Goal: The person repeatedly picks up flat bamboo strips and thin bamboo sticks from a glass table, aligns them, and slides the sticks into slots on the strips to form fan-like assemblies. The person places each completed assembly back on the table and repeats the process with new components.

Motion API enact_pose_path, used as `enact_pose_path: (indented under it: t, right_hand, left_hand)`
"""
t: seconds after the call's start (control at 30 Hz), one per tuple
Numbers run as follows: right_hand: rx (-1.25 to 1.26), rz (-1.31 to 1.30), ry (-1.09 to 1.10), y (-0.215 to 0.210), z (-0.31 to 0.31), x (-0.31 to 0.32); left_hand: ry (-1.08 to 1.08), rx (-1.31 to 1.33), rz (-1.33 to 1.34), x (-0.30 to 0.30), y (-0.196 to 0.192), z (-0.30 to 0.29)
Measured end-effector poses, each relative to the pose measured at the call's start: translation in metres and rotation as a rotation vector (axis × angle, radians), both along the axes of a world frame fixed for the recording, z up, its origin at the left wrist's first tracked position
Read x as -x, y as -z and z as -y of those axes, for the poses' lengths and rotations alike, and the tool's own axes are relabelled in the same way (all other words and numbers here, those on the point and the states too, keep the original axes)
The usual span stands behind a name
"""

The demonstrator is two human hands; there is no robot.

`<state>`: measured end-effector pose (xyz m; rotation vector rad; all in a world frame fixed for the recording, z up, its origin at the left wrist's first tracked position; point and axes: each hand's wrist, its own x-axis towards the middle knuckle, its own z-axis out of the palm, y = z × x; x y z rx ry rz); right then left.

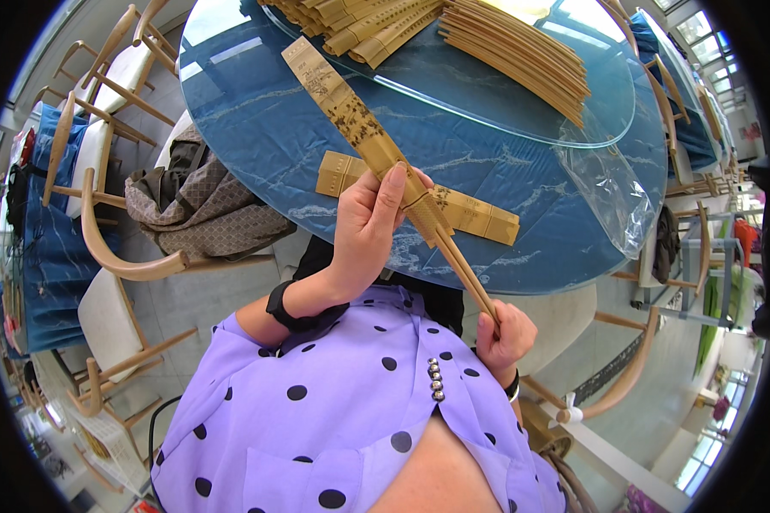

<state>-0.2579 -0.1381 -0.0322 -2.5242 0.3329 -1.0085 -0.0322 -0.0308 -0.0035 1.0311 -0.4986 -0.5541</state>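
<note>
My left fingers [392, 185] are pinching a printed gold sleeve [351, 120] that is slanting above the round blue worktop [269, 128], its upper end pointing toward the far left edge. Beyond it, a pile of gold wrappers [376, 30] is lying by the far edge, on a glass turntable [612, 90]. A flat gold strip [479, 218] is showing on both sides of those fingers, toward the near edge; whether it is one piece, I cannot tell. Chopsticks [469, 275] are sticking out of the sleeve's lower end, and my right fingers [506, 332] are gripping their ends, curled tight, past the near edge. A row of slim sticks [522, 56] is fanning across the turntable, and a clear plastic bag [607, 184] is lying along the worktop's right edge.
</note>
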Motion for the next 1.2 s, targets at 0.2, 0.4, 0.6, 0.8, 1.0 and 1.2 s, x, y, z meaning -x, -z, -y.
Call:
enact_pose_path:
  t: [0.2, 0.4, 0.6, 0.8, 1.0, 1.2]
  right_hand:
    - [0.001, 0.005, -0.005, 0.001, 0.000, 0.001]
    - [-0.016, 0.003, -0.006, 0.002, -0.002, 0.002]
    - [-0.003, 0.009, 0.003, 0.002, -0.003, 0.000]
    - [-0.007, 0.012, 0.000, 0.001, -0.005, 0.000]
    - [-0.017, 0.010, 0.009, 0.004, -0.005, 0.000]
    - [-0.016, 0.005, 0.007, 0.004, -0.004, 0.001]
  left_hand:
    - [-0.032, -0.027, 0.012, -0.003, -0.002, 0.002]
    - [-0.066, -0.028, 0.053, 0.006, 0.001, 0.003]
    - [0.023, -0.009, 0.017, 0.006, 0.001, 0.000]
    - [0.000, 0.028, 0.021, -0.007, -0.001, -0.004]
    - [-0.022, -0.017, 0.089, 0.005, 0.005, -0.001]
    - [0.031, 0.066, -0.011, -0.005, 0.004, -0.004]
